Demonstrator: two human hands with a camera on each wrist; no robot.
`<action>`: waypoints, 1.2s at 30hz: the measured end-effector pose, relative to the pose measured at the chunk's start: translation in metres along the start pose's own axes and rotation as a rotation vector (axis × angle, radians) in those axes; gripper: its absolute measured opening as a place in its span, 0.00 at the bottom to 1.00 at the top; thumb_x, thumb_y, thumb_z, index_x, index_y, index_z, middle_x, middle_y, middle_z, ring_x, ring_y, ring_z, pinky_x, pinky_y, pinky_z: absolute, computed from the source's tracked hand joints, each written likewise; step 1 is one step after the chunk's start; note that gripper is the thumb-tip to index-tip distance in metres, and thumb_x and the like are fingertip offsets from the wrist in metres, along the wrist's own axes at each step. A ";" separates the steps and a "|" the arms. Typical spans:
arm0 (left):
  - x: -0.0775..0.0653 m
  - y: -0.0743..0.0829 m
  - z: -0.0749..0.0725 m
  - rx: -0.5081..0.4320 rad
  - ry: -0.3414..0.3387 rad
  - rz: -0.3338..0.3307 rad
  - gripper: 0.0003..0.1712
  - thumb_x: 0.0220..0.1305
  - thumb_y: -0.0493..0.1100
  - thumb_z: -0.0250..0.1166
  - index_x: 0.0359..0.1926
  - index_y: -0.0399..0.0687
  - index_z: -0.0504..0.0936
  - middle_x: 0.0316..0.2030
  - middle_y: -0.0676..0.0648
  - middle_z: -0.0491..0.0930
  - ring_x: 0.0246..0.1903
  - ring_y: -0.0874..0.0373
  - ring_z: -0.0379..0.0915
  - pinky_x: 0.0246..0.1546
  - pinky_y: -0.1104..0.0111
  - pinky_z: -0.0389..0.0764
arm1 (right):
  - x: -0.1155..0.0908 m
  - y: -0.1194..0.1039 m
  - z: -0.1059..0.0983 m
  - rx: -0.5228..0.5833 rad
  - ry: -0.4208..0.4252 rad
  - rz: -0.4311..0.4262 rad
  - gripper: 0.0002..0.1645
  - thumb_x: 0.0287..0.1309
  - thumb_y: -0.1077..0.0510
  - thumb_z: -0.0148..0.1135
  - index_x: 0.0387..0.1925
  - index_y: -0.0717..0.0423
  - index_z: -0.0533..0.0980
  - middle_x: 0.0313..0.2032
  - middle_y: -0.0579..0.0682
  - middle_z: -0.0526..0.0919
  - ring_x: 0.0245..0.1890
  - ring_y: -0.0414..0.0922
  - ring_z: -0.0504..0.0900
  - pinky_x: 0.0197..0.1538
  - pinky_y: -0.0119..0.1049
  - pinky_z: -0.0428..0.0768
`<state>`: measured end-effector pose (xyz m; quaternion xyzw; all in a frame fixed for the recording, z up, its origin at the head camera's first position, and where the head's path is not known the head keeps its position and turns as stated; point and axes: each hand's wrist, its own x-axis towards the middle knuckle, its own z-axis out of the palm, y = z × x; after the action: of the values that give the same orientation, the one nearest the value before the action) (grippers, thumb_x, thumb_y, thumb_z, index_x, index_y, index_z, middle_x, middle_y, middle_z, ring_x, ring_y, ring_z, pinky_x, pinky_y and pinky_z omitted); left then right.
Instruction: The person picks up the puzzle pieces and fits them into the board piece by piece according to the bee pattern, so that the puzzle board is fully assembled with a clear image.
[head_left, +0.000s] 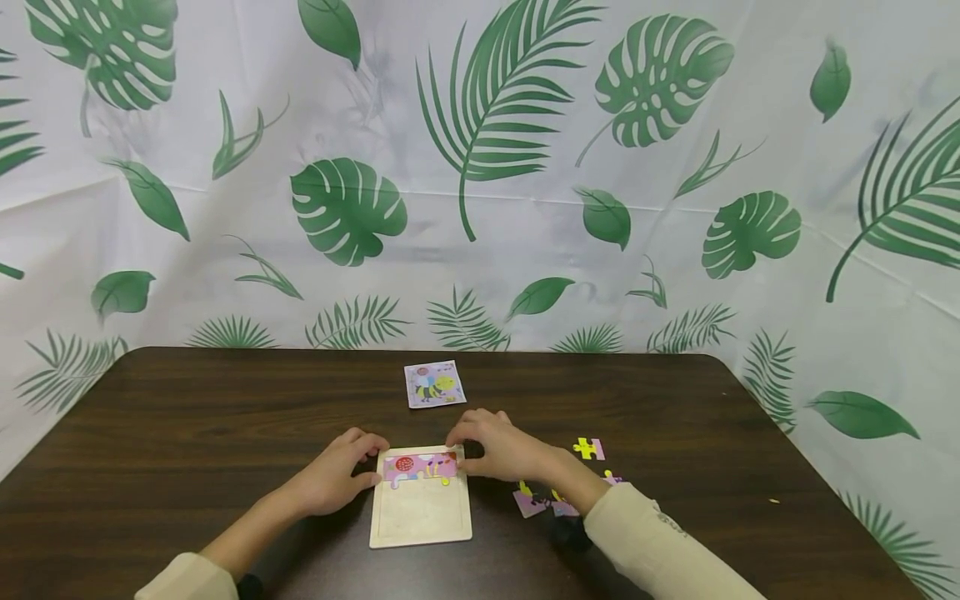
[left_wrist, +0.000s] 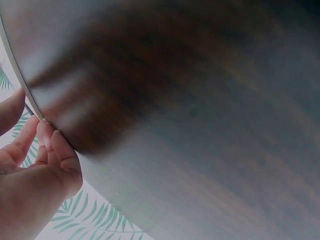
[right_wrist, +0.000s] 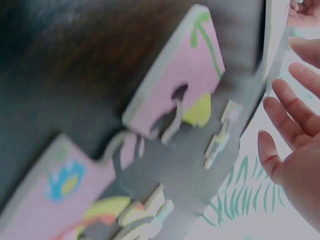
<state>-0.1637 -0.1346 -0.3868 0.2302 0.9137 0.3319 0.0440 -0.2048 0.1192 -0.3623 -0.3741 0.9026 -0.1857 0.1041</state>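
Note:
A light wooden puzzle tray (head_left: 422, 518) lies on the dark table with a strip of pink puzzle pieces (head_left: 405, 467) along its far side. At the tray's left edge, my left hand (head_left: 333, 475) touches the rim with thumb and fingertips; the left wrist view shows the other fingers bent down at the tabletop. My right hand (head_left: 498, 446) is at the far right corner, thumb beside the right end of the strip. Its fingers (right_wrist: 287, 102) are spread and loosely bent in the right wrist view. Neither hand has a loose piece in it.
Loose puzzle pieces lie right of the tray, partly under my right forearm: a yellow and pink one (head_left: 588, 448), a pink one (head_left: 529, 500) and others. A square picture card (head_left: 435, 384) with a bee lies beyond the tray. A leaf-print cloth (head_left: 517, 250) hangs behind the table.

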 end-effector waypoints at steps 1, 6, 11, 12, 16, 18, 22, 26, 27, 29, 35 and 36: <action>0.000 0.000 0.000 -0.001 -0.002 -0.003 0.16 0.54 0.35 0.65 0.45 0.41 0.75 0.38 0.48 0.69 0.39 0.53 0.68 0.42 0.58 0.71 | -0.001 0.001 -0.001 0.006 0.002 -0.001 0.14 0.52 0.56 0.65 0.42 0.52 0.78 0.40 0.45 0.76 0.45 0.41 0.70 0.44 0.40 0.61; 0.000 0.000 0.000 0.003 -0.004 0.004 0.16 0.54 0.35 0.65 0.45 0.41 0.75 0.38 0.48 0.69 0.39 0.53 0.67 0.42 0.58 0.71 | -0.006 0.006 -0.009 0.030 0.016 -0.005 0.14 0.53 0.58 0.64 0.42 0.55 0.78 0.40 0.46 0.76 0.45 0.43 0.72 0.51 0.47 0.63; 0.000 0.000 0.000 -0.002 -0.006 -0.010 0.15 0.54 0.35 0.65 0.44 0.41 0.75 0.37 0.48 0.68 0.39 0.53 0.67 0.42 0.57 0.71 | -0.012 0.013 -0.017 0.022 0.021 -0.011 0.14 0.52 0.59 0.64 0.43 0.57 0.78 0.40 0.47 0.77 0.44 0.44 0.74 0.51 0.44 0.69; 0.000 0.000 0.000 -0.002 -0.007 -0.012 0.15 0.54 0.35 0.65 0.44 0.41 0.75 0.37 0.48 0.68 0.39 0.53 0.67 0.42 0.57 0.71 | -0.013 0.015 -0.018 0.019 0.022 -0.014 0.14 0.52 0.59 0.64 0.43 0.58 0.78 0.40 0.47 0.77 0.44 0.45 0.74 0.50 0.43 0.71; 0.000 0.000 0.001 0.000 -0.005 -0.013 0.15 0.54 0.35 0.65 0.44 0.41 0.75 0.37 0.49 0.68 0.39 0.53 0.67 0.42 0.57 0.71 | -0.018 0.024 -0.023 0.014 0.028 -0.032 0.14 0.52 0.60 0.64 0.42 0.59 0.77 0.40 0.48 0.77 0.43 0.46 0.75 0.48 0.39 0.73; 0.000 0.000 0.001 0.001 -0.004 -0.013 0.15 0.54 0.35 0.65 0.44 0.41 0.75 0.37 0.49 0.68 0.39 0.53 0.67 0.42 0.57 0.71 | -0.020 0.028 -0.025 0.013 0.027 -0.033 0.14 0.52 0.61 0.64 0.42 0.60 0.77 0.40 0.48 0.77 0.43 0.46 0.75 0.48 0.40 0.73; 0.000 0.001 0.000 0.002 -0.002 -0.014 0.15 0.54 0.35 0.65 0.44 0.41 0.75 0.37 0.48 0.68 0.39 0.53 0.67 0.42 0.57 0.71 | -0.024 0.035 -0.028 0.025 0.017 0.000 0.14 0.52 0.62 0.63 0.42 0.60 0.77 0.40 0.48 0.77 0.44 0.47 0.75 0.49 0.43 0.73; 0.000 0.001 0.000 0.003 0.001 -0.014 0.15 0.54 0.35 0.65 0.44 0.42 0.75 0.37 0.48 0.68 0.39 0.53 0.67 0.42 0.57 0.71 | -0.027 0.040 -0.026 0.024 0.002 0.025 0.15 0.51 0.62 0.64 0.43 0.59 0.77 0.40 0.48 0.76 0.44 0.47 0.75 0.49 0.44 0.72; 0.000 0.001 0.000 0.003 0.000 -0.013 0.15 0.54 0.35 0.65 0.44 0.42 0.75 0.38 0.48 0.68 0.39 0.53 0.67 0.42 0.57 0.71 | -0.028 0.042 -0.026 0.020 -0.001 0.024 0.15 0.51 0.62 0.64 0.42 0.59 0.77 0.40 0.48 0.76 0.44 0.47 0.75 0.49 0.44 0.72; 0.000 0.001 0.000 0.003 0.000 -0.012 0.15 0.54 0.35 0.65 0.44 0.42 0.75 0.37 0.48 0.68 0.39 0.53 0.67 0.42 0.57 0.71 | -0.030 0.044 -0.025 0.018 -0.011 0.030 0.15 0.51 0.61 0.64 0.43 0.59 0.77 0.41 0.48 0.76 0.45 0.48 0.75 0.50 0.46 0.71; 0.000 0.001 0.000 0.001 0.000 -0.004 0.15 0.54 0.35 0.65 0.44 0.41 0.75 0.37 0.49 0.68 0.38 0.53 0.67 0.42 0.58 0.71 | -0.032 0.049 -0.021 0.010 -0.022 0.040 0.16 0.50 0.62 0.64 0.44 0.58 0.77 0.42 0.49 0.75 0.46 0.49 0.73 0.52 0.55 0.64; 0.000 0.001 -0.001 0.002 0.001 -0.002 0.15 0.54 0.35 0.65 0.44 0.41 0.75 0.37 0.48 0.68 0.38 0.53 0.67 0.42 0.58 0.71 | -0.032 0.049 -0.020 0.009 -0.024 0.042 0.17 0.50 0.62 0.64 0.45 0.58 0.77 0.42 0.49 0.75 0.47 0.49 0.72 0.52 0.56 0.64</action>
<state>-0.1633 -0.1344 -0.3859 0.2291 0.9144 0.3310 0.0434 -0.2202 0.1793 -0.3625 -0.3570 0.9080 -0.1831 0.1203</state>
